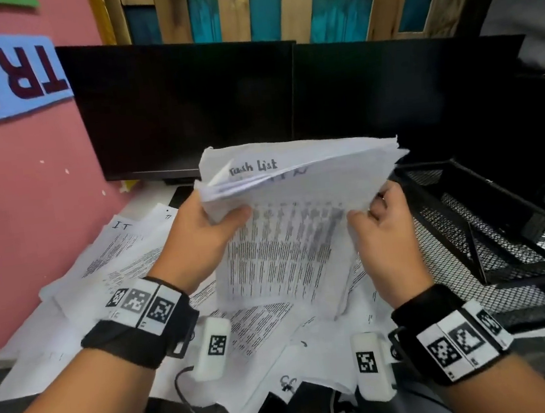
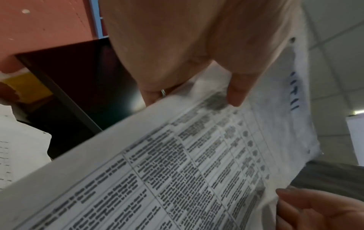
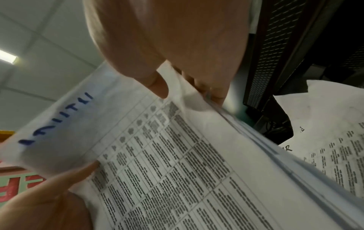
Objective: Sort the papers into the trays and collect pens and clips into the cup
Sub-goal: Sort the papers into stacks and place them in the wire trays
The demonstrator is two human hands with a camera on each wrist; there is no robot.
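I hold a stack of printed papers (image 1: pixel 285 239) up above the desk with both hands. My left hand (image 1: pixel 228 218) grips its left edge, thumb on the front sheet. My right hand (image 1: pixel 366 209) pinches the right edge, with the upper sheets bent back over it. A sheet marked "Task List" (image 1: pixel 253 167) curls at the top. In the left wrist view my left hand (image 2: pixel 193 87) clamps a table-printed sheet (image 2: pixel 177 171). In the right wrist view my right hand (image 3: pixel 187 80) grips the same stack (image 3: pixel 177 171). No cup, pen or clip shows.
Loose sheets (image 1: pixel 117 258) cover the desk below my hands and hang over its near edge. A black mesh tray (image 1: pixel 490 222) stands at the right, close to my right hand. Two dark monitors (image 1: pixel 185 107) fill the back. A pink wall (image 1: pixel 26 200) borders the left.
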